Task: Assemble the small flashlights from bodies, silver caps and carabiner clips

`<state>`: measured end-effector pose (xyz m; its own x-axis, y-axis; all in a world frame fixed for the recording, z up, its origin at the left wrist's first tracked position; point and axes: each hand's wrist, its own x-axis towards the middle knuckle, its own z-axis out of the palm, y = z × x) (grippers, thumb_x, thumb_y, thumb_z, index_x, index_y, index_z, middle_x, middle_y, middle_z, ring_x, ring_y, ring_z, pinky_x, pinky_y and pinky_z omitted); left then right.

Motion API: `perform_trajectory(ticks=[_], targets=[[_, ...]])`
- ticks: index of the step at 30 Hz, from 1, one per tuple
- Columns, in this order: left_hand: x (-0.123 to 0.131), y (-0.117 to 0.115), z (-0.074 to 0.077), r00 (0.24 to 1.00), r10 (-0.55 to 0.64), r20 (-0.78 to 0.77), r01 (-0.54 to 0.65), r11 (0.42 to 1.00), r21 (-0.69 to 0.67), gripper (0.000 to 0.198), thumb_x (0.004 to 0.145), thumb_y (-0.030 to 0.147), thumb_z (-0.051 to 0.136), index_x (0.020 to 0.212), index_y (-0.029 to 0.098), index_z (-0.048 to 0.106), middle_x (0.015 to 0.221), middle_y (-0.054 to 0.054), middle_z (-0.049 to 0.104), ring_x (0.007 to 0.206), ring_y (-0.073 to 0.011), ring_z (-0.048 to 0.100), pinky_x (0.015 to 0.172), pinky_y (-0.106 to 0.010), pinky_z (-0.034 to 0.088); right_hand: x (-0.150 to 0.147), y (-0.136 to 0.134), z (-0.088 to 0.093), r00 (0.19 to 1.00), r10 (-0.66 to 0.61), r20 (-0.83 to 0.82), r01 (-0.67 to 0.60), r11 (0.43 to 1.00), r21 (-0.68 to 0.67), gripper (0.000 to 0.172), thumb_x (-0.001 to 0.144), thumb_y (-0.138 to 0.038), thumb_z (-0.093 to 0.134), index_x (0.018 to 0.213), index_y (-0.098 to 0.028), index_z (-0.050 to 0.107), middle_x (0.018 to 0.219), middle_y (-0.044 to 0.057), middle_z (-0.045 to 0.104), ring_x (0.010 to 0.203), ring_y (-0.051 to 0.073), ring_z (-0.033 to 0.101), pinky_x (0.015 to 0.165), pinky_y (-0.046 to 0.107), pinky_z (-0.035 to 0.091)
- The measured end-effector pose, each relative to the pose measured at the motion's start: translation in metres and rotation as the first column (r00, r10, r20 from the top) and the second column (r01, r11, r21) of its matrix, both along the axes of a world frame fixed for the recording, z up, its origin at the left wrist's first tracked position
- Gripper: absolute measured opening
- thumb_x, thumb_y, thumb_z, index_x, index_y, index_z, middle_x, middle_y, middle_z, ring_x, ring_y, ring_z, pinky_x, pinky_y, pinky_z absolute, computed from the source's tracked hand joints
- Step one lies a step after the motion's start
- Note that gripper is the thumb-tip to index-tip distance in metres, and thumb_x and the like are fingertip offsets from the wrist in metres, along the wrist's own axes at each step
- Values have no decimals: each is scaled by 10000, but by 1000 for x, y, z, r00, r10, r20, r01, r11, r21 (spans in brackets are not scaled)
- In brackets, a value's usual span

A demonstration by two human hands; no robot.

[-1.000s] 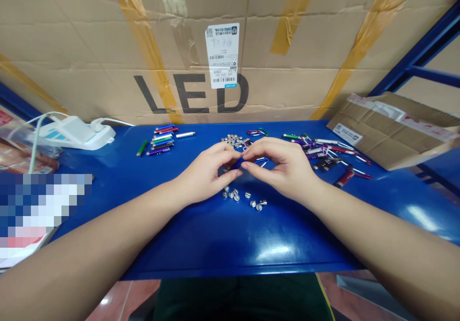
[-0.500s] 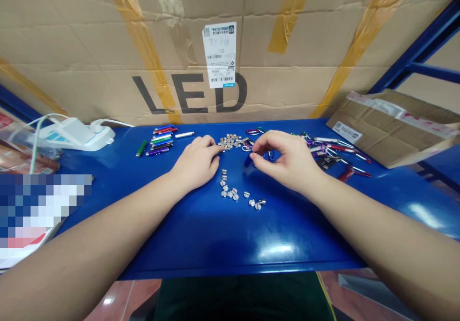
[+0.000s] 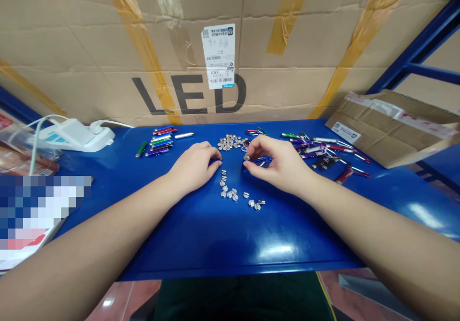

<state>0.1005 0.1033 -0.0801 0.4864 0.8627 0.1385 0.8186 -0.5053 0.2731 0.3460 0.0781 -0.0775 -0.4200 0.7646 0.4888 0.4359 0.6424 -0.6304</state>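
Observation:
My left hand [image 3: 196,168] is closed, thumb and forefinger pinched near a pile of silver button cells [image 3: 230,142]. A small edge shows at its fingertips, apparently a button cell. To the right, my right hand [image 3: 275,160] is closed in a pinch on a small blue tube, mostly hidden by the fingers; a round silver face [image 3: 246,158] shows at the fingertips. A gap separates the two hands. Below them lie several slotted silver caps [image 3: 230,194] in a loose curve.
Several coloured tubes [image 3: 161,141] lie at left, a green one [image 3: 141,149] apart. More tubes with carabiner clips [image 3: 325,151] are heaped at right, before a small carton [image 3: 391,124]. A white power strip [image 3: 79,136] stands back left; a large LED carton [image 3: 194,43] rises behind.
My left hand has drawn back from the button cell pile, its fingertips now pinched. My right hand has shifted slightly left and tilted; a round silver face now shows at its fingertips.

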Motion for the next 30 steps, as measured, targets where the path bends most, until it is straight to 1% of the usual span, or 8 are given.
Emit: perform_trajectory(ticks=[5,8,12,15,18,24,27,30], targets=[[0,0,-2,998,-32,52,32,999,-4,191,957,241,566,984,194,750,1020,-72,654,1001,-250,634,948,-429,503,-3,0,0,1000,16,-5,-16,1000,-26,139,859,-209,703,898,-210,570,869,13,687,762,159,679,738,318,569],[3,-2,-1,972,-32,233,44,998,-44,172,920,281,610,956,197,756,975,-55,657,914,-215,632,861,-380,501,-4,-1,0,1000,14,22,-14,1000,3,126,861,-197,700,896,-207,580,864,16,694,760,161,680,736,316,567],[10,-8,5,839,37,543,90,975,-205,230,867,391,666,930,186,750,931,-42,684,845,-186,625,769,-327,486,-6,-2,0,999,21,40,-22,1000,17,143,863,-176,696,918,-210,569,879,17,702,778,159,689,741,300,565],[14,-14,11,757,111,644,167,920,-354,285,838,439,692,919,168,732,879,-38,694,775,-166,606,725,-306,478,-7,-3,-2,997,33,64,-36,998,58,155,869,-176,691,926,-216,553,894,18,695,788,162,683,744,298,561],[16,-19,14,749,124,651,198,895,-399,279,822,432,711,894,163,721,816,-22,674,707,-144,575,676,-286,458,-8,-4,-3,992,28,123,-42,992,121,145,880,-180,679,933,-215,548,906,30,687,799,177,666,743,313,549],[17,-24,12,790,29,613,154,958,-243,173,808,332,714,757,168,693,809,-11,637,721,-136,574,667,-270,458,-10,-5,-6,974,0,225,-62,961,269,138,894,-143,643,937,-213,532,888,35,655,808,184,633,720,298,508],[17,-25,13,808,7,589,140,969,-204,165,810,320,702,738,173,685,788,-10,627,726,-143,576,666,-269,467,-11,-6,-6,972,2,237,-83,940,330,137,903,-126,617,935,-217,518,888,38,658,788,178,622,699,287,495],[17,-26,13,823,-2,568,127,975,-181,148,809,308,694,743,175,691,802,-17,639,741,-150,588,673,-268,485,-12,-7,-6,968,5,251,-96,931,352,141,900,-112,607,935,-215,517,891,45,666,777,178,622,692,287,495]])
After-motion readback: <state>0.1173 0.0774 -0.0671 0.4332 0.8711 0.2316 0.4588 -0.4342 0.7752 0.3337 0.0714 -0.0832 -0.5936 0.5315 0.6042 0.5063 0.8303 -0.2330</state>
